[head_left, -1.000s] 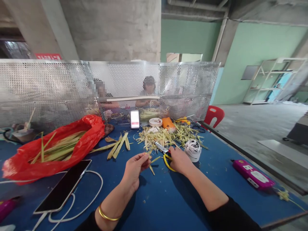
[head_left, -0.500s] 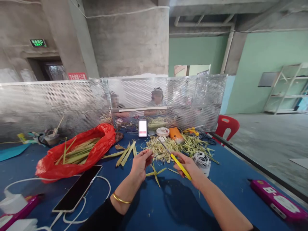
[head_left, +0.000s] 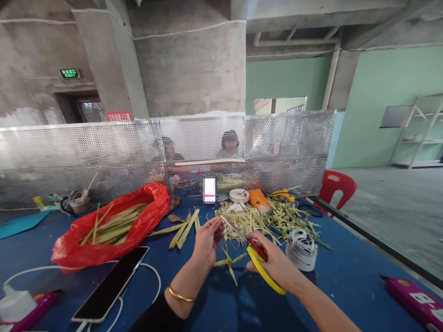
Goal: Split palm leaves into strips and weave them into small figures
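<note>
And here's the left hand [head_left: 207,237], gold bangle at the wrist, thumb and fingertips pressed together — they're pinching a small straw-coloured bit [head_left: 220,220], too tiny to make out clearly. Across from it, the right hand [head_left: 277,265] has its fingers wrapped round the yellow-and-red-handled metal scissors [head_left: 259,266], slim blades slanting away toward that pinch, tips right by the left fingertips; whether the blades are parted, I can't tell. Just below the pinch, between the 2 hands, a yellow-green star of crossed leaf strips [head_left: 229,261] lies flat on the blue tabletop [head_left: 221,306]. Beyond the scissor blades spreads a loose heap of pale, shredded plant trimmings [head_left: 254,226], with a flat white roll of tape [head_left: 239,195] and a crumpled orange packet [head_left: 258,200] at its far edge. Close by the right hand, on its outer side, sits a loosely coiled white roll of narrow strip [head_left: 302,251]. Out to the left of the pinching fingers lie long, dry yellow-green leaves [head_left: 187,230], and farther over, a shiny red plastic bag [head_left: 90,256] gapes around more of them — with a black-screened phone [head_left: 114,283] resting nearer the left forearm, white cable attached.
</note>
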`<state>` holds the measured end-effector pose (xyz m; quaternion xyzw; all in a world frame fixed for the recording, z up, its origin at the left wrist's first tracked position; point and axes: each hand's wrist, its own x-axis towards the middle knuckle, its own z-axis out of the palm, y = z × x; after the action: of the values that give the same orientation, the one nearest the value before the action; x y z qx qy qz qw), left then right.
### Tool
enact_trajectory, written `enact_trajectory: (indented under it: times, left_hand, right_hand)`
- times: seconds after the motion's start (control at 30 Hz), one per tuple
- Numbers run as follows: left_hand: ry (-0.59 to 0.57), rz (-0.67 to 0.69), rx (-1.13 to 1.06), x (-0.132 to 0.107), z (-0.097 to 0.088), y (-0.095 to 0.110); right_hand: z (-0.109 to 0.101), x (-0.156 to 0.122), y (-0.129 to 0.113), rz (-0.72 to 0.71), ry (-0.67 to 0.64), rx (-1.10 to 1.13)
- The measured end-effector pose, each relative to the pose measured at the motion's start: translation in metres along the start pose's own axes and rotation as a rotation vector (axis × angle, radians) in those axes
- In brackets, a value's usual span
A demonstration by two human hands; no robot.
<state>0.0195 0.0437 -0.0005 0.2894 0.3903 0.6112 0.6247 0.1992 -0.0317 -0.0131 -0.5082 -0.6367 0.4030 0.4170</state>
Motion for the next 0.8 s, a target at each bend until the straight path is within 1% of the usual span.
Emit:
enact_trajectory:
  times: [0.1, 0.2, 0.3, 0.57, 0.7, 0.8]
  left_hand:
    - [0.046, 0.016, 0.004, 0.0017, -0.0013, 0.0009]
    - [0.053, 0.035, 0.037, 0.0023, -0.0020, 0.0002]
    - [0.007, 0.060, 0.107, 0.0013, -0.0016, -0.0024]
    - [-0.120, 0.149, 0.279, 0.0001, 0.0000, -0.0062]
    - [-0.162, 0.153, 0.310, -0.0007, 0.0002, -0.0070]
    - [-0.174, 0.143, 0.309, -0.0013, -0.0001, -0.0087]
  right_hand:
    - [0.0009, -0.0004, 0.0002, 0.002, -0.007, -0.058]
    - [0.0006, -0.0006, -0.0011, 0.027, -0.013, -0.096]
    - [0.0008, -0.0002, -0.0004, 0.034, -0.004, -0.084]
    - [0.0049, 0.0001, 0.0017, 0.016, -0.010, 0.043]
    - [0.0038, -0.0004, -0.0001, -0.018, 0.029, -0.014]
    - [0.0034, 0.0001, 0.0003, -0.028, 0.021, -0.057]
